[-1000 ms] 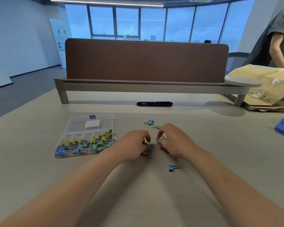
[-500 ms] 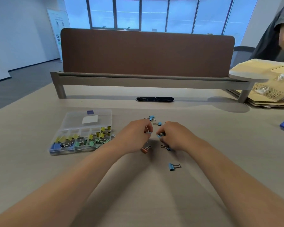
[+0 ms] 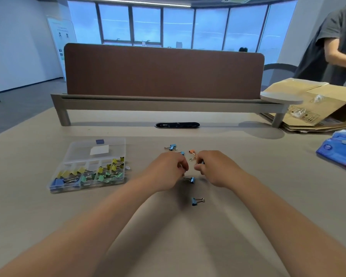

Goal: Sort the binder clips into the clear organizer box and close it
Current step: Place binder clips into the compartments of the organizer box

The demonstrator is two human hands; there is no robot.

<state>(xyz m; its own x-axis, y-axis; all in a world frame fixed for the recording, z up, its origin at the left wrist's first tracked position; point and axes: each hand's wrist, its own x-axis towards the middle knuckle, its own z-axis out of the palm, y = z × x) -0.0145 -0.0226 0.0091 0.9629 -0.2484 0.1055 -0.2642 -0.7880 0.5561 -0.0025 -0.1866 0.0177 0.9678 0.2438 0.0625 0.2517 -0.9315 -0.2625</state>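
Observation:
The clear organizer box (image 3: 82,148) lies open at the left, its lid folded back, with yellow, green and blue binder clips in its front compartments. Loose clips lie on the table: a blue one (image 3: 172,147), a small blue one (image 3: 181,153) and an orange one (image 3: 192,151) beyond my hands, a blue one (image 3: 191,179) between my wrists, and another blue one (image 3: 196,201) nearer me. My left hand (image 3: 166,170) is curled with a bit of clip wire at its fingertips. My right hand (image 3: 214,166) is curled too, with a bit of blue showing between its fingers.
A brown desk divider (image 3: 164,70) on a grey rail crosses the back, with a black cable slot (image 3: 177,125) before it. Flattened cardboard (image 3: 316,104) and a blue packet (image 3: 340,150) lie at the right. A person in a grey shirt (image 3: 328,41) stands there.
My hands have moved slightly away from me and drawn apart a little. The orange clip below my left hand is gone from there. The camera tilted, showing an orange clip beyond my hands.

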